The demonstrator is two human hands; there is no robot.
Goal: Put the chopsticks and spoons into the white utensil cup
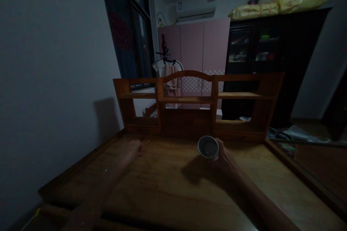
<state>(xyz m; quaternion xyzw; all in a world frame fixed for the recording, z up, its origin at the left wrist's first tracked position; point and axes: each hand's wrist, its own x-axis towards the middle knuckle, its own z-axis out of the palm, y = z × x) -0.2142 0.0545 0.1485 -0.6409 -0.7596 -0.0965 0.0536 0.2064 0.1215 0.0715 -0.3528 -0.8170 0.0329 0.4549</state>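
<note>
My right hand (225, 157) is closed around a small round metal cup (208, 147), holding it just above the wooden desk (168, 184) with its mouth tilted toward me. Something dark lies inside the cup; I cannot make it out. My left hand (132, 150) reaches forward over the desk's left part, its fingertips at some thin stick-like items (145, 143) lying on the wood. The room is dim and the left hand's fingers are hard to see.
A low wooden shelf unit (197, 99) with open compartments stands along the desk's far edge. Behind it are a pink wardrobe (200, 47), clothes on a hanger (169, 74), a dark glass-fronted cabinet (260, 54) and a wall air conditioner (196, 7). A grey wall (54, 79) is close on the left.
</note>
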